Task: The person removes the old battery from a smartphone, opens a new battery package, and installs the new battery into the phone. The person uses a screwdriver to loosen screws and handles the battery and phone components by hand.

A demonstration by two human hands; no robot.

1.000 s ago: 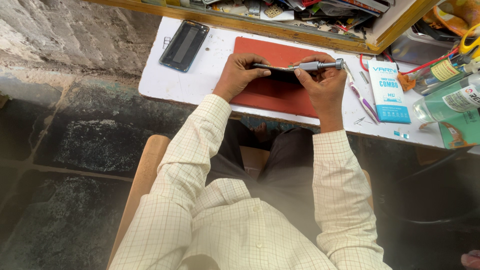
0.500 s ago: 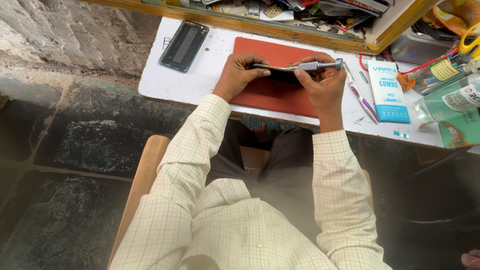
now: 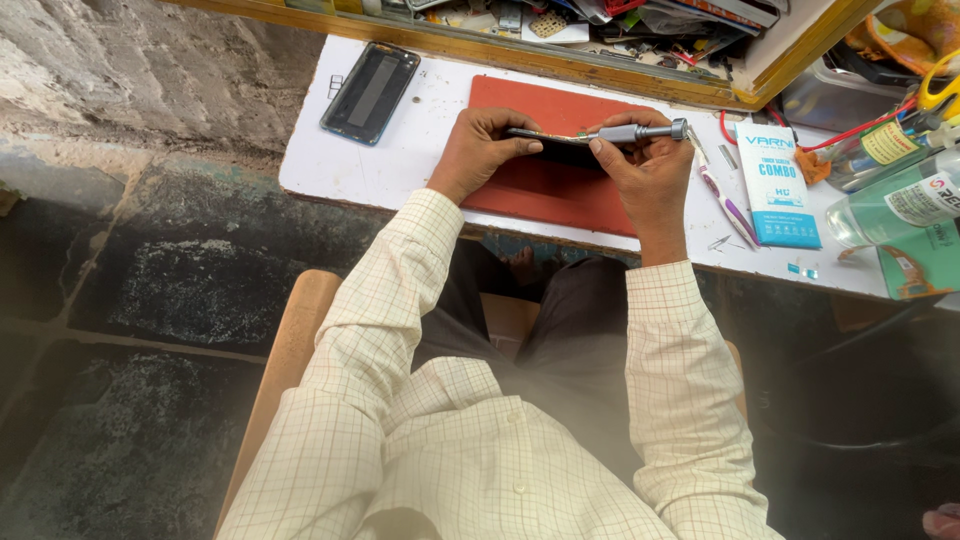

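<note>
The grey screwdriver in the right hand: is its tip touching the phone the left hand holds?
Cannot tell. In the head view the screwdriver lies along the phone's upper edge, but the right hand covers its tip.

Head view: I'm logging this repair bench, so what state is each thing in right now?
Phone: tilted up on edge over the mat, gripped by the left hand.
Screwdriver: lying level, held by the right hand, tip at the phone.
Red mat: flat on the white table.
Spare screen panel: lying flat, untouched.
Blue box: flat, closed.
</note>
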